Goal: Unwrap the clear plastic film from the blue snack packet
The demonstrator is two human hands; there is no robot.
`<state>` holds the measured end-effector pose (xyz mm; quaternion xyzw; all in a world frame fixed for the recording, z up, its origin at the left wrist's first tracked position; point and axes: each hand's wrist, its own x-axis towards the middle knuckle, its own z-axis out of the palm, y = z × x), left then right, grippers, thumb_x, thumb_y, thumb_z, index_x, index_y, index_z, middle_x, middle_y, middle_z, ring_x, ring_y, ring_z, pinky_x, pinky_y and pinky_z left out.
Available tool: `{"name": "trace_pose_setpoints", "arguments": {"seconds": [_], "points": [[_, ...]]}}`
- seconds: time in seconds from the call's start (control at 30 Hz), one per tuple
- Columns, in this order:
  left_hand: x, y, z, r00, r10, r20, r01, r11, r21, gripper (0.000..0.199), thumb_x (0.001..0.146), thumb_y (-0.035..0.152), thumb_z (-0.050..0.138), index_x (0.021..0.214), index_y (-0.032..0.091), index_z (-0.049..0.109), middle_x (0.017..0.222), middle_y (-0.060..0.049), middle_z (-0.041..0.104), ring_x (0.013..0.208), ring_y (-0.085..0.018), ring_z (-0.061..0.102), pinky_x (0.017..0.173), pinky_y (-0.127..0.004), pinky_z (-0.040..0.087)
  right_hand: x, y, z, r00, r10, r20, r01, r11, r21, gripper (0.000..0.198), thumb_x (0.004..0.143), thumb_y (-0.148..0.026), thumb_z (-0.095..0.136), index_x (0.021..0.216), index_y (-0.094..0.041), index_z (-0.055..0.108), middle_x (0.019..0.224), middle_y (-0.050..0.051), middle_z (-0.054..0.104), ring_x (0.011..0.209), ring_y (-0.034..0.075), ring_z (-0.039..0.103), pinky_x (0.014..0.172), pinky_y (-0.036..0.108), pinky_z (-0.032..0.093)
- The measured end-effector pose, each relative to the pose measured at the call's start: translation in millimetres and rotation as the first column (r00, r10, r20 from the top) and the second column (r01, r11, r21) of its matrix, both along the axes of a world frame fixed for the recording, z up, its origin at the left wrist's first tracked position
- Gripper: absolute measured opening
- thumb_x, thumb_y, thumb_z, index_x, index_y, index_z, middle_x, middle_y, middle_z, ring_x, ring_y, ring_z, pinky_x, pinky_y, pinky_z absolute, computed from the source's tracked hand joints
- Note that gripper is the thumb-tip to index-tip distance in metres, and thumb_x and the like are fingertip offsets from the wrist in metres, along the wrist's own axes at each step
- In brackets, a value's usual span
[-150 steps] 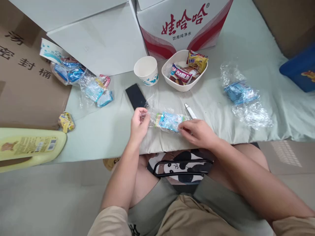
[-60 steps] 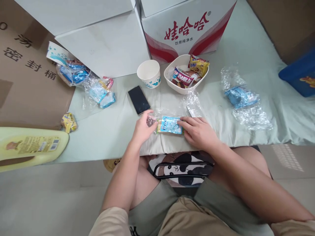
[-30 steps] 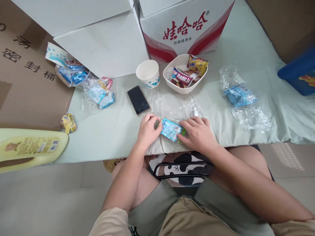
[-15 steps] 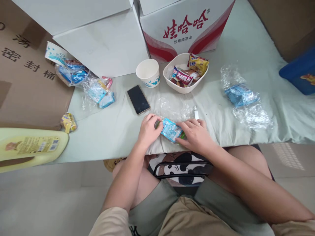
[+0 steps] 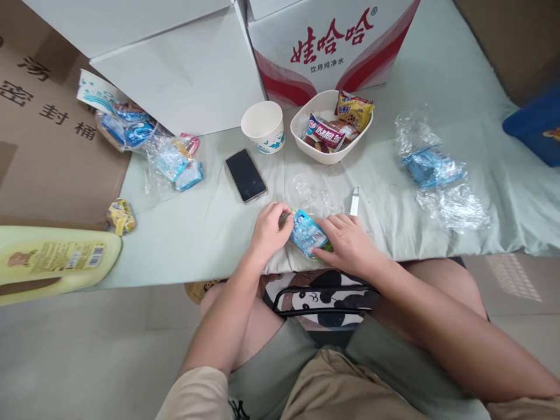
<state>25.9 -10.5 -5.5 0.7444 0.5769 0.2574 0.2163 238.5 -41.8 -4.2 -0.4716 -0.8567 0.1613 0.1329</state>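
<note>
Clear plastic film point(image 5: 312, 195) now lies bunched just behind the hands; a second ago it spread wider over the cloth, so the wrap looks drawn in round the blue snack packet point(image 5: 307, 232). Packet tilted, glossy, at the table's near edge. Left hand point(image 5: 269, 229) and right hand point(image 5: 347, 242) pinch its two ends, fingers closed on it. White pen-like tool point(image 5: 354, 201) has turned upright.

Bare forearms, beige short sleeves, olive shorts, perhaps a panda-print bag on the lap.
</note>
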Motion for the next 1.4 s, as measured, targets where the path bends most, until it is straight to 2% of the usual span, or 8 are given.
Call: {"name": "trace_pose_setpoints", "arguments": {"seconds": [0.2, 0.47, 0.97, 1.4], "points": [[0.7, 0.1, -0.8, 1.0, -0.018, -0.003, 0.018, 1.0, -0.002, 0.004, 0.089, 0.018, 0.053, 0.087, 0.02, 0.056, 0.088, -0.003, 0.062, 0.084, -0.018, 0.059, 0.078, -0.032, 0.048, 0.2, -0.2, 0.1, 1.0, -0.003, 0.005, 0.003, 1.0, -0.015, 0.032, 0.089, -0.04, 0.062, 0.109, -0.016, 0.06, 0.099, 0.011, 0.066, 0.098, 0.03, 0.059, 0.082, 0.039, 0.036], [1.1, 1.0, -2.1, 0.999, -0.038, -0.033, 0.038, 0.999, -0.005, 0.005, 0.089, 0.017, 0.052, 0.088, 0.02, 0.055, 0.089, -0.004, 0.064, 0.087, -0.02, 0.06, 0.082, -0.035, 0.048, -0.3, 0.9, 2.6, 0.999, 0.006, 0.046, -0.004, 0.999, -0.034, 0.028, 0.089, -0.041, 0.061, 0.102, -0.016, 0.061, 0.096, 0.011, 0.066, 0.096, 0.03, 0.058, 0.082, 0.04, 0.036], [3.7, 1.0, -2.5, 0.992, -0.058, -0.116, 0.055, 0.998, -0.032, 0.006, 0.09, 0.018, 0.051, 0.09, 0.021, 0.056, 0.094, -0.005, 0.067, 0.095, -0.023, 0.06, 0.088, -0.038, 0.046, 4.0, -0.4, 2.5, 0.997, 0.065, 0.032, -0.064, 0.997, -0.04, 0.03, 0.092, -0.042, 0.057, 0.105, -0.015, 0.061, 0.096, 0.012, 0.066, 0.095, 0.03, 0.057, 0.079, 0.038, 0.037], [6.1, 1.1, -2.1, 0.988, -0.051, -0.143, 0.045, 0.998, -0.045, 0.006, 0.089, 0.017, 0.052, 0.089, 0.021, 0.056, 0.095, -0.005, 0.068, 0.096, -0.024, 0.061, 0.087, -0.039, 0.045, 5.0, 1.5, 6.5, 0.995, 0.093, 0.029, -0.091, 0.994, -0.065, 0.03, 0.093, -0.04, 0.058, 0.105, -0.013, 0.061, 0.097, 0.012, 0.067, 0.095, 0.03, 0.059, 0.08, 0.039, 0.039]]}}
